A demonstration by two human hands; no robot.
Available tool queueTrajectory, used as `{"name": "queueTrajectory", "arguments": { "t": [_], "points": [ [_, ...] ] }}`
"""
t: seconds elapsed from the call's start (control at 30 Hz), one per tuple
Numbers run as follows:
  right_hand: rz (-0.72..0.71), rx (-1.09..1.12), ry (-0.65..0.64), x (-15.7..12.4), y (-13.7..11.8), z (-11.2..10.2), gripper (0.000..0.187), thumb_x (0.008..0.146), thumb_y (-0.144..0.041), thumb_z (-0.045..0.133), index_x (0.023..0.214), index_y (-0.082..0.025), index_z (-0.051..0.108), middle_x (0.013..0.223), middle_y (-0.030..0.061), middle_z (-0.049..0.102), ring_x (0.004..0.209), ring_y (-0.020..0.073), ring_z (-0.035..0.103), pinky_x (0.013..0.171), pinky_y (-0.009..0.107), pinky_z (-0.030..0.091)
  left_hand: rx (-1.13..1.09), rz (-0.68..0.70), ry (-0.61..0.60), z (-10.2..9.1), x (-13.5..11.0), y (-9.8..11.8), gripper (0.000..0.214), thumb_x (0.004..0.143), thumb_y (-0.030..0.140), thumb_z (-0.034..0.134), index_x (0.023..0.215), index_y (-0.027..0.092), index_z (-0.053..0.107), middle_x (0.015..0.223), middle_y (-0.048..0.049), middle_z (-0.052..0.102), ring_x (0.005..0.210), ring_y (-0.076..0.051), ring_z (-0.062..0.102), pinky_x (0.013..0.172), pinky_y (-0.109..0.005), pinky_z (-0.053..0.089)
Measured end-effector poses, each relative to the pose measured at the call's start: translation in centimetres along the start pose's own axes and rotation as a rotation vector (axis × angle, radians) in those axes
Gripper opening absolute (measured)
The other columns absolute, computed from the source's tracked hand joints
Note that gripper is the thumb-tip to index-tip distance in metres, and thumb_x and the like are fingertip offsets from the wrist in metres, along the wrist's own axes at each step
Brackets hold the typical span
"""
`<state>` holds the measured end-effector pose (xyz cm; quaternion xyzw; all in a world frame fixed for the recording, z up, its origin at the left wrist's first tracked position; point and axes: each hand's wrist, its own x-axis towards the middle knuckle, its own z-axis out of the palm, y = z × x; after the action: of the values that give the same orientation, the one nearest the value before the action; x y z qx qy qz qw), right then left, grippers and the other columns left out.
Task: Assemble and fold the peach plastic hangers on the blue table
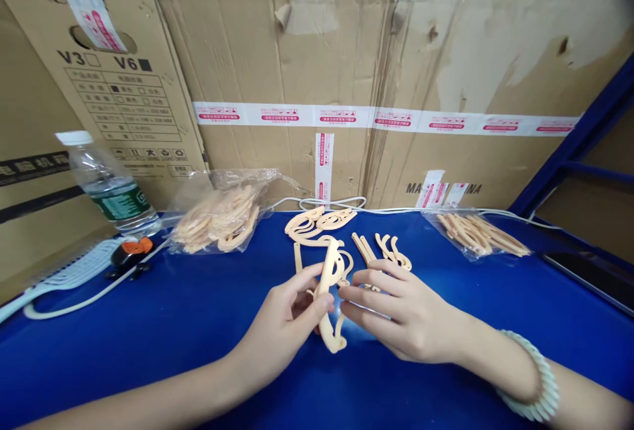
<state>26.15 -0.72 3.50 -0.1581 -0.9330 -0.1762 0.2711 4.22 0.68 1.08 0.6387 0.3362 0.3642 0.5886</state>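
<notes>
Between its thumb and fingers, my left hand point(297, 314) grips a cream-coloured curved piece point(327, 278), held upright and tilted just above the table. The piece has a hole and a curved arm near its top and a short prong near its bottom. My right hand point(396, 308) is beside it, palm down, fingers bent and somewhat apart; its thumb is hidden. I see nothing held in it. Behind the hands lie loose curved parts point(302, 226) of the same colour, two straight strips point(364, 248) and several S-shaped parts point(393, 251).
On the blue table point(163, 344) are two clear bags of similar parts, one left point(218, 218), one right point(480, 232). A water bottle point(116, 185), a light-blue slotted object point(79, 268) and an orange-and-black item point(131, 251) stand left. Cardboard point(277, 53) and a white cable point(341, 201) line the back.
</notes>
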Motion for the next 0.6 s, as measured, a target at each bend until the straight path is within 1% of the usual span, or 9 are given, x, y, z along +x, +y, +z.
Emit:
{"name": "queueTrajectory", "arguments": {
  "t": [0.07, 0.13, 0.17, 0.23, 0.3, 0.37, 0.47, 0.53, 0.6],
  "points": [
    [0.021, 0.014, -0.011, -0.09, -0.12, 0.14, 0.023, 0.094, -0.007, 0.046, 0.099, -0.009, 0.068, 0.094, 0.0117, 0.072, 0.089, 0.0247, 0.059, 0.081, 0.042, 0.049, 0.026, 0.015, 0.027, -0.03, 0.0, 0.04, 0.035, 0.091, 0.037, 0.062, 0.122, 0.024, 0.06, 0.093, -0.0026, 0.068, 0.08, -0.019, 0.065, 0.069, -0.028, 0.056],
    [0.126, 0.11, 0.033, -0.27, -0.19, 0.27, 0.022, 0.091, -0.006, 0.048, 0.101, -0.009, 0.068, 0.095, 0.0124, 0.07, 0.091, 0.0247, 0.059, 0.08, 0.042, 0.049, 0.063, 0.048, 0.052, -0.13, 0.1, 0.11, 0.031, 0.092, 0.037, 0.06, 0.12, 0.024, 0.062, 0.1, -0.0034, 0.068, 0.082, -0.02, 0.066, 0.069, -0.027, 0.056],
    [0.225, 0.182, 0.08, -0.31, -0.27, 0.33, 0.022, 0.09, -0.006, 0.05, 0.103, -0.011, 0.067, 0.1, 0.013, 0.069, 0.095, 0.0247, 0.06, 0.082, 0.042, 0.049, 0.088, 0.067, 0.05, -0.18, 0.14, 0.15, 0.03, 0.092, 0.037, 0.059, 0.119, 0.024, 0.062, 0.103, -0.0037, 0.068, 0.083, -0.02, 0.066, 0.07, -0.027, 0.055],
    [0.486, 0.384, 0.183, -0.26, -0.54, 0.47, 0.02, 0.091, -0.011, 0.054, 0.105, -0.016, 0.067, 0.114, 0.0133, 0.066, 0.106, 0.0243, 0.06, 0.09, 0.042, 0.048, 0.152, 0.095, 0.026, -0.24, 0.17, 0.23, 0.028, 0.093, 0.036, 0.058, 0.118, 0.023, 0.063, 0.104, -0.0038, 0.069, 0.085, -0.02, 0.066, 0.071, -0.026, 0.054],
    [0.733, 0.65, 0.221, -0.06, -0.79, 0.66, 0.016, 0.092, -0.02, 0.058, 0.105, -0.02, 0.068, 0.119, 0.011, 0.065, 0.11, 0.0232, 0.061, 0.094, 0.041, 0.048, 0.219, 0.105, -0.004, -0.23, 0.11, 0.31, 0.027, 0.094, 0.036, 0.056, 0.116, 0.022, 0.064, 0.1, -0.0037, 0.069, 0.08, -0.019, 0.065, 0.069, -0.027, 0.053],
    [0.878, 0.874, 0.212, 0.14, -0.87, 0.88, 0.014, 0.093, -0.027, 0.061, 0.102, -0.021, 0.069, 0.11, 0.0084, 0.069, 0.102, 0.0214, 0.065, 0.088, 0.037, 0.052, 0.281, 0.117, -0.004, -0.23, 0.0, 0.43, 0.025, 0.095, 0.036, 0.055, 0.113, 0.021, 0.065, 0.096, -0.0036, 0.069, 0.077, -0.019, 0.065, 0.068, -0.027, 0.052],
    [0.993, 1.011, 0.291, 0.32, -0.65, 1.05, 0.014, 0.089, -0.033, 0.067, 0.09, -0.02, 0.065, 0.09, 0.0039, 0.069, 0.086, 0.0178, 0.068, 0.075, 0.029, 0.053, 0.42, 0.166, 0.046, -0.39, -0.16, 0.65, 0.023, 0.097, 0.034, 0.051, 0.108, 0.021, 0.066, 0.089, -0.0026, 0.068, 0.074, -0.018, 0.063, 0.067, -0.027, 0.05],
    [1.056, 1.08, 0.359, 0.34, -0.41, 1.05, 0.023, 0.086, -0.038, 0.071, 0.089, -0.021, 0.056, 0.081, 0.0, 0.065, 0.076, 0.0153, 0.067, 0.067, 0.026, 0.052, 0.545, 0.224, 0.071, -0.63, -0.22, 0.65, 0.023, 0.099, 0.032, 0.047, 0.107, 0.022, 0.066, 0.087, -0.0022, 0.066, 0.071, -0.017, 0.061, 0.067, -0.027, 0.048],
    [1.099, 1.199, 0.328, 0.3, -0.28, 1.06, 0.032, 0.086, -0.046, 0.07, 0.095, -0.021, 0.051, 0.074, -0.0023, 0.063, 0.062, 0.0127, 0.064, 0.059, 0.024, 0.05, 0.668, 0.309, 0.058, -0.87, -0.22, 0.39, 0.024, 0.1, 0.027, 0.043, 0.112, 0.022, 0.063, 0.092, -0.0036, 0.066, 0.074, -0.017, 0.062, 0.07, -0.028, 0.048]
  ]
}}
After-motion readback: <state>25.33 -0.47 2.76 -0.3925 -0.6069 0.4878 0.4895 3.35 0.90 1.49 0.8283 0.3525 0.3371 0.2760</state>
